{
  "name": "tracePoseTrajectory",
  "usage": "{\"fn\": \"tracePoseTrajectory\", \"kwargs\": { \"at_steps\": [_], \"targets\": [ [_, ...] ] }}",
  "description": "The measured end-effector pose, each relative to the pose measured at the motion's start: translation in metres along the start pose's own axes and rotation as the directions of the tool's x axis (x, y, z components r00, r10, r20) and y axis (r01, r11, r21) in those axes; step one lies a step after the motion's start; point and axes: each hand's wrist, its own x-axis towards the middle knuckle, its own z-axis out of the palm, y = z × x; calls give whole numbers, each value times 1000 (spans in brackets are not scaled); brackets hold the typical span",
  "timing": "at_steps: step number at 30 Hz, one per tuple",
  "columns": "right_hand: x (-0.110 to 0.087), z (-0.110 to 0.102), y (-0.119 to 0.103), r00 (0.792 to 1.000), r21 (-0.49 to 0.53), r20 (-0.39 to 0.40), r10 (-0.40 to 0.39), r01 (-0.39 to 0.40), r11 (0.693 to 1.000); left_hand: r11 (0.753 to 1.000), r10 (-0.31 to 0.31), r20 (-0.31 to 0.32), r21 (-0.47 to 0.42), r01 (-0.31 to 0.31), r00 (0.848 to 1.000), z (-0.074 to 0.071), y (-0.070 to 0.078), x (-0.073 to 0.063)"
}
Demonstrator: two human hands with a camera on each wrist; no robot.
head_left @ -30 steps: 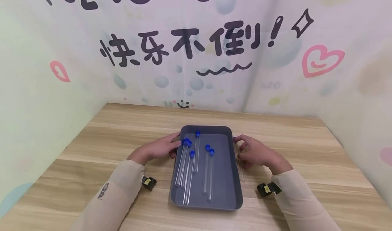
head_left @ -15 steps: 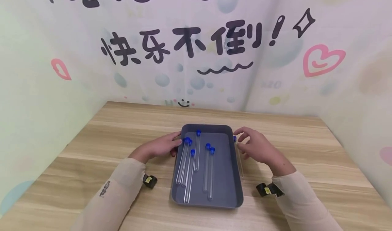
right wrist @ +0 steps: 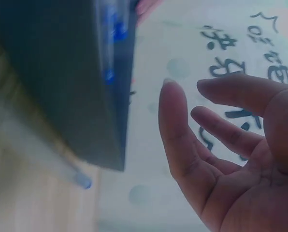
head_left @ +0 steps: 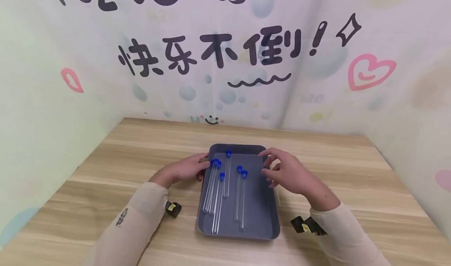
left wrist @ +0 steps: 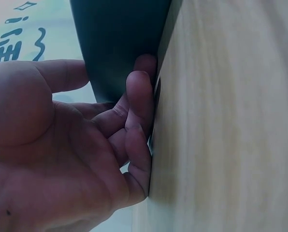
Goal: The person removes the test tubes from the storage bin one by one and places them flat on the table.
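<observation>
A dark grey rectangular tray [head_left: 260, 207] sits on the wooden table with several clear test tubes [head_left: 219, 207] capped in blue lying in it. My left hand [head_left: 184, 169] holds the tray's left side, thumb at the rim; in the left wrist view its other fingers curl low against the outer wall. Over the right rim hovers my right hand [head_left: 287, 174], fingers spread and lightly bent, nothing between them. The right wrist view shows another blue-capped test tube [right wrist: 82, 181], blurred, on the table outside the tray's right wall; my right hand mostly hides it in the head view.
The wooden table [head_left: 141, 140] runs back to a printed cloth backdrop [head_left: 176, 97] with black lettering. Black wrist cameras [head_left: 173, 209] sit by both sleeves.
My right hand has moved from the test tube beside the tray, lifting up and left over the right rim without it. The left hand and the tray stay put.
</observation>
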Motion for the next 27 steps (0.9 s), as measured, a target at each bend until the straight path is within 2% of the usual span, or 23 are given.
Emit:
{"fn": "tracePoseTrajectory", "kwargs": {
  "at_steps": [5, 12, 19, 27],
  "targets": [
    [0, 8, -13, 999, 10, 26, -40, 40, 999, 1000, 3, -6, 2, -3, 1000, 1, -2, 0],
    [9, 20, -24, 998, -25, 43, -52, 53, 998, 1000, 17, 2, -19, -17, 1000, 0, -4, -1],
    [20, 30, -34, 996, 88, 77, -53, 46, 995, 1000, 24, 8, -12, -24, 1000, 0, -3, -2],
    [33, 41, -42, 991, 139, 106, -78, 63, 988, 999, 24, 27, -28, -23, 999, -2, -2, -1]
  ]
}}
